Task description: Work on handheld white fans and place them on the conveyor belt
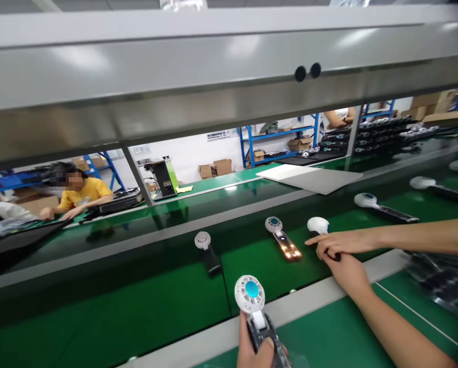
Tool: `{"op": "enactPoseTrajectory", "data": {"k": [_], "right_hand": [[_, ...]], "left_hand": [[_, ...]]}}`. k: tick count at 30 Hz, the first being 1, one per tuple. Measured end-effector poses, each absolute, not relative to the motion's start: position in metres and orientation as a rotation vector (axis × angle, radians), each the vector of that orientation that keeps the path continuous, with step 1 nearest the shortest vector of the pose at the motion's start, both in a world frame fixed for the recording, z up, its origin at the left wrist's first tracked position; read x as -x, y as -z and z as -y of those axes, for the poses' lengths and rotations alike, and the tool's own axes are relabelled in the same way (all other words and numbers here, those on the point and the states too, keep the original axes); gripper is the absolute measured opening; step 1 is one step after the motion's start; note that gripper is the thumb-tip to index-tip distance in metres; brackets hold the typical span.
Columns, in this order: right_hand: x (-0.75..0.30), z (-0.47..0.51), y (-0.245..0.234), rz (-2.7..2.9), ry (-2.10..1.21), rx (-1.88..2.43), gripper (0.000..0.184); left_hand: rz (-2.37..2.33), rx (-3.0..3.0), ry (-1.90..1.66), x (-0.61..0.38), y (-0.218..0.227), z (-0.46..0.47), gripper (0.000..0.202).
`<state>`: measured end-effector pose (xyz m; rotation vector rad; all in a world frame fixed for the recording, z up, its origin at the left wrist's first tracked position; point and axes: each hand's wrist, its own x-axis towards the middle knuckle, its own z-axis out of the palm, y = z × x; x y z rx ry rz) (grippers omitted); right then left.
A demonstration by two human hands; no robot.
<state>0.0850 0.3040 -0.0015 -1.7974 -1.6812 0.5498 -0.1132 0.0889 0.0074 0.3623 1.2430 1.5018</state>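
Observation:
My left hand (254,352) is wrapped around the dark, partly see-through handle of a handheld fan (251,293), at the bottom middle. Its white round head has radial slots and a turquoise centre, facing me. The thumb presses on the front of the handle. On the green conveyor belt (137,312) lie more fans: one with a white head and dark handle (203,241), and another with orange lights glowing in its handle (289,250). My right hand is not in view.
From the right, a co-worker's two hands (342,250) meet over a fan with a white head (318,225). Further fans (367,200) lie along the belt. A grey-white sheet (321,180) rests behind it. A metal beam (213,107) spans overhead. A person in yellow (85,194) works across the line.

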Motion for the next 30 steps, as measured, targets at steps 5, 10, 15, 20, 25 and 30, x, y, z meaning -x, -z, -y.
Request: {"op": "enactPoseTrajectory", "data": {"k": [5, 10, 15, 20, 25, 30], "right_hand": [[-0.077, -0.285, 0.003, 1.453, -0.380, 1.744, 0.053], [-0.056, -0.240, 0.014, 1.493, -0.399, 1.592, 0.060], [-0.049, -0.226, 0.019, 1.623, -0.507, 1.529, 0.051], [-0.047, -0.226, 0.017, 1.709, -0.517, 1.555, 0.045], [-0.039, -0.239, 0.011, 1.788, -0.392, 1.610, 0.046], [-0.030, -0.289, -0.003, 1.798, -0.248, 1.717, 0.043]], "left_hand": [[-1.425, -0.581, -1.474, 0.125, -0.022, -0.140, 0.074], [-1.707, -0.840, -1.479, 0.138, -0.037, -0.205, 0.040], [-2.013, -0.907, -1.467, 0.174, -0.049, -0.230, 0.037], [-2.023, -0.582, -1.327, 0.218, -0.068, -0.230, 0.037], [-1.553, -0.506, -1.422, 0.201, -0.070, -0.188, 0.023], [-1.285, -0.411, -1.530, 0.146, -0.042, -0.105, 0.021]]}}
